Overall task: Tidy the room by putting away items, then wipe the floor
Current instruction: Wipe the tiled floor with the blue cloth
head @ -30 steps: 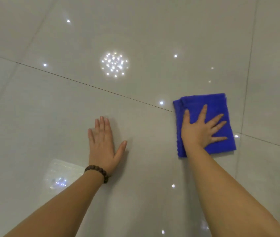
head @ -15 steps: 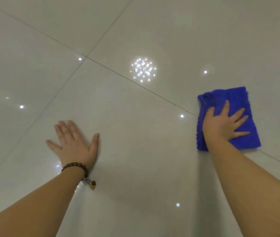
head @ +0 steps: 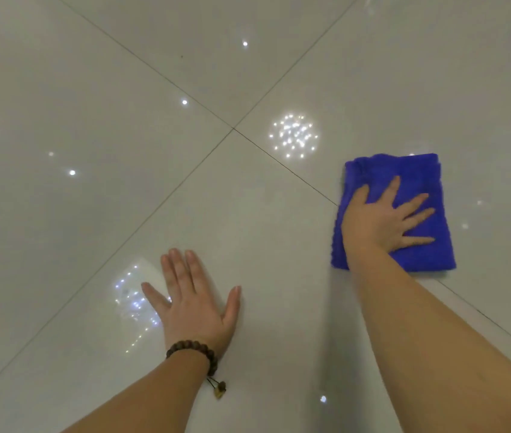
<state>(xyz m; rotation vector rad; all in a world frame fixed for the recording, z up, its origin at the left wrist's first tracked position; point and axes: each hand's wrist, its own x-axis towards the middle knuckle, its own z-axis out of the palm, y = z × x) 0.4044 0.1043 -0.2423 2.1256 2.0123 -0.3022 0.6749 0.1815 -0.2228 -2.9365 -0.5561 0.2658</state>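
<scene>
Head view: wiping step, judged.
R hand (head: 382, 223): fingers spread flat, pressing blue cloth (head: 410, 170) on floor (head: 91, 135).
L hand (head: 194, 304): flat, braced, holds nothing.
Next: prob. slide cloth w/ steady pressure.

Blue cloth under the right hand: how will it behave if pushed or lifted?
The blue cloth looks soft and folded, so it would probably droop if lifted. On the glossy tiled floor it likely slides easily under the flat right hand. Its rumpled far edge suggests bunching when pushed.

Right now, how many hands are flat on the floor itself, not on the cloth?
1: the left hand rests on the floor at bottom centre. The right hand presses the blue cloth instead.
</scene>
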